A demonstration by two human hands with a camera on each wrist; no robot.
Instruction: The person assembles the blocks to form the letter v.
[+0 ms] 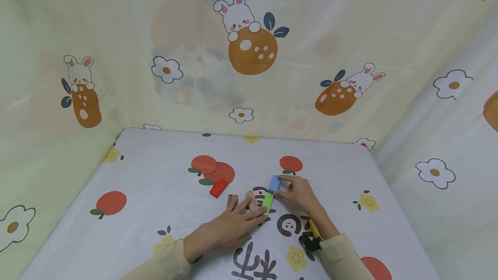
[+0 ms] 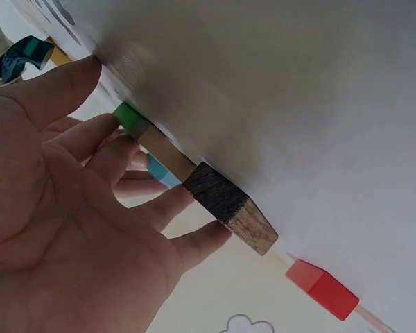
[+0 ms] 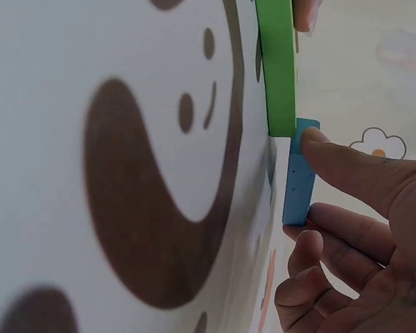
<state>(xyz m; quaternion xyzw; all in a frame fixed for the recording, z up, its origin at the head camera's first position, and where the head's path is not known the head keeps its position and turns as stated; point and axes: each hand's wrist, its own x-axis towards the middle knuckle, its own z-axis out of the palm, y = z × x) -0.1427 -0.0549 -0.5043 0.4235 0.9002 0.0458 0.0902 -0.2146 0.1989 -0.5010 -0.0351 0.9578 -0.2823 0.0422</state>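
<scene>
My right hand [image 1: 299, 193] pinches a blue block [image 1: 274, 183] between thumb and fingers, right at the far end of a bright green block [image 1: 267, 202]. In the right wrist view, the thumb lies on one side of the blue block [image 3: 299, 184] and fingertips on the other. Spread across the near side of the row is my left hand [image 1: 232, 229], its fingers stretched out. Its fingertips touch the green block, and others lie at a brown wooden block [image 1: 232, 201] with a dark face [image 2: 217, 193]. Between these stands a pale wooden block [image 1: 252, 201].
A red block [image 1: 219, 187] lies apart, beyond the brown one. Beside my right forearm is a black-headed thing with a yellow handle [image 1: 314, 229]. The table is covered by a white printed cloth [image 1: 148, 202], and patterned curtains [image 1: 186, 98] hang behind and on both sides.
</scene>
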